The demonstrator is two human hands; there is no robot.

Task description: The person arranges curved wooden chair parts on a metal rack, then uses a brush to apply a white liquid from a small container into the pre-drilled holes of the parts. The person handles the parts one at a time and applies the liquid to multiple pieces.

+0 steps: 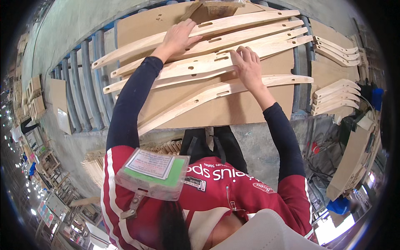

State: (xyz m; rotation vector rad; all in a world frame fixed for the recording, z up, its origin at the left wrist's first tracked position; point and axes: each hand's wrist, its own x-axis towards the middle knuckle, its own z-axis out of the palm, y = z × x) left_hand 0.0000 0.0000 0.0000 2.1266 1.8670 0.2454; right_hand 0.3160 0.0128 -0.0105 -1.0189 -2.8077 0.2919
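Note:
Several long, pale, curved wooden slats with slots and round holes lie side by side across a cardboard sheet [258,106]. My left hand [178,38] is closed over the farthest slat [250,19], its fingers over the far edge and its thumb on the near side. Just nearer lies a second slat [250,36]. My right hand [248,68] is closed on a middle slat [171,71], thumb and fingertips by its slot. Slats overlap here, so the lower ones are partly hidden. Closest to me, a separate slat [200,99] lies at a slant, partly behind my left forearm.
Under the cardboard runs a roller conveyor [89,87]. At the right, small curved wooden pieces lie in an upper group [336,51] and a lower group [336,96]. More wooden parts [164,148] sit below the conveyor's near edge. A badge holder [154,173] hangs at my chest.

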